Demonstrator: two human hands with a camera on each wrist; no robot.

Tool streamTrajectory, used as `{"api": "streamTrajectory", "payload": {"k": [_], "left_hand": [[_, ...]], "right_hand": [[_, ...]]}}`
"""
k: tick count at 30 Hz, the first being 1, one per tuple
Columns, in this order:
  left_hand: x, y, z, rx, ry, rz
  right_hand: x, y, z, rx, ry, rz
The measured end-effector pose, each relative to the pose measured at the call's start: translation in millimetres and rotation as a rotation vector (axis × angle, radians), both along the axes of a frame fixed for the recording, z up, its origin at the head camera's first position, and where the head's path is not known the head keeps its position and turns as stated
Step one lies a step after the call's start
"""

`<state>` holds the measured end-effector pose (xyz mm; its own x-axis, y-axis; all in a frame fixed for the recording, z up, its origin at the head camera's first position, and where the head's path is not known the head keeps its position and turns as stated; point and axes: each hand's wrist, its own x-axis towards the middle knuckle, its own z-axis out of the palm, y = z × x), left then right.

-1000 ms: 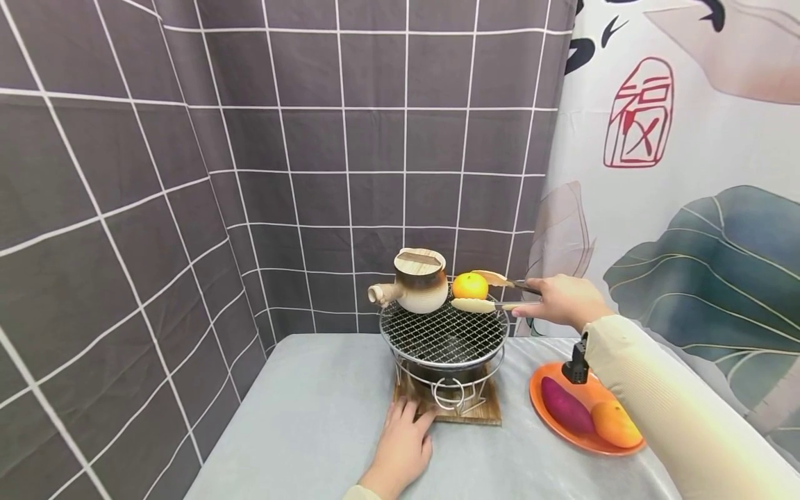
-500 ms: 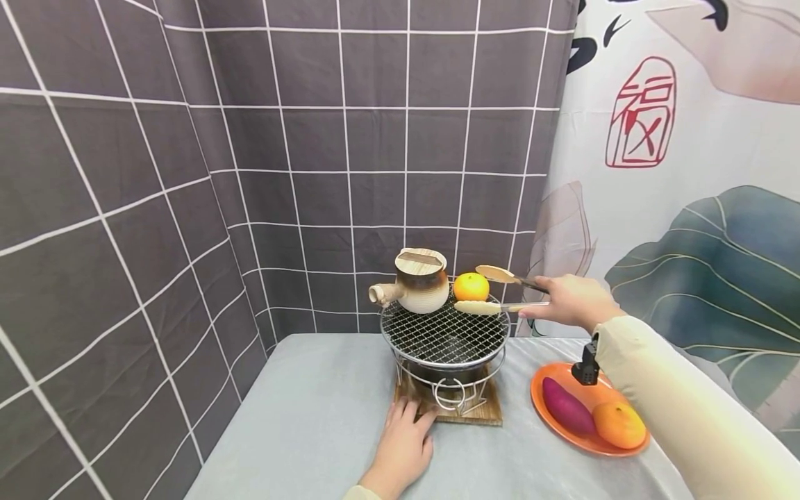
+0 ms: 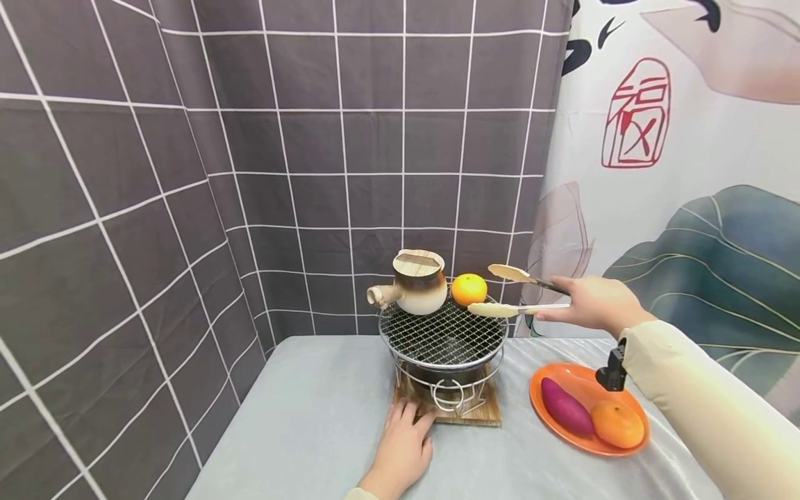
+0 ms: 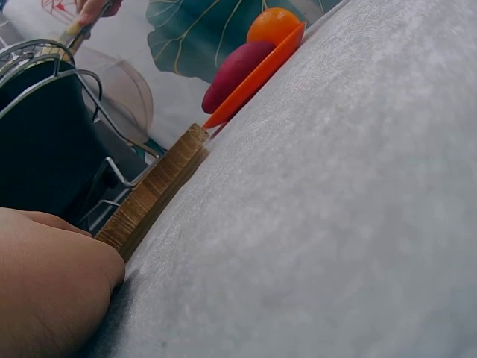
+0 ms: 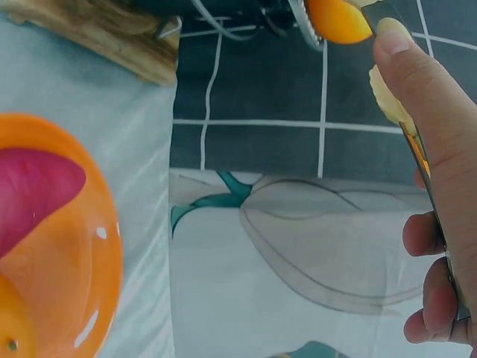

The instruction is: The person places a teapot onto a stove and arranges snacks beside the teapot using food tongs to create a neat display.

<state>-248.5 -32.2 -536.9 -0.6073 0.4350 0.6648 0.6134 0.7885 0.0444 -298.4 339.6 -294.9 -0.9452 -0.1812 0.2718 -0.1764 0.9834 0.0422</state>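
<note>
My right hand (image 3: 596, 303) grips a pair of tongs (image 3: 494, 310) with spread arms and pale scalloped tips. A small yellow-orange tangerine (image 3: 469, 289) sits on the round wire grill rack (image 3: 437, 344), apart from the upper tip; the lower tip reaches in front of its right side. Left of the fruit stands a clay pot (image 3: 425, 300) with a side handle and wooden lid. My left hand (image 3: 400, 448) rests with its fingers on the front left of the wooden board (image 3: 481, 414) under the stove; the left wrist view shows the thumb side at the board's edge (image 4: 153, 190).
To the right lies an orange plate (image 3: 585, 378) with a purple sweet potato (image 3: 565, 406) and a larger orange (image 3: 617, 424). A grey grid curtain (image 3: 375, 139) hangs behind and left of the table. The pale cloth (image 3: 300, 417) covers the tabletop.
My right hand has drawn back to the right with the tongs. Their tips have spread off the tangerine, which stays on the rack. My left hand has not moved.
</note>
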Motion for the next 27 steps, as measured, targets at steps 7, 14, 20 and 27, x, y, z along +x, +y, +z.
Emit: {"api": "streamTrajectory", "payload": {"k": [7,14,20,27], "left_hand": [[0.3,-1,-2.2,0.009,-0.003,0.0],[0.7,0,-0.6,-0.007,-0.055,0.008],[0.6,0,0.2,-0.004,-0.059,0.005],[-0.8,0,-0.9,-0.009,-0.041,0.006]], "right_hand": [[10.7,18,-0.5,0.011,0.008,-0.008],[26.6,38,-2.0,0.012,-0.049,-0.035],[40.8,56,-9.0,0.012,-0.058,-0.064],[56.5,78,-18.4,0.03,-0.075,-0.096]]}}
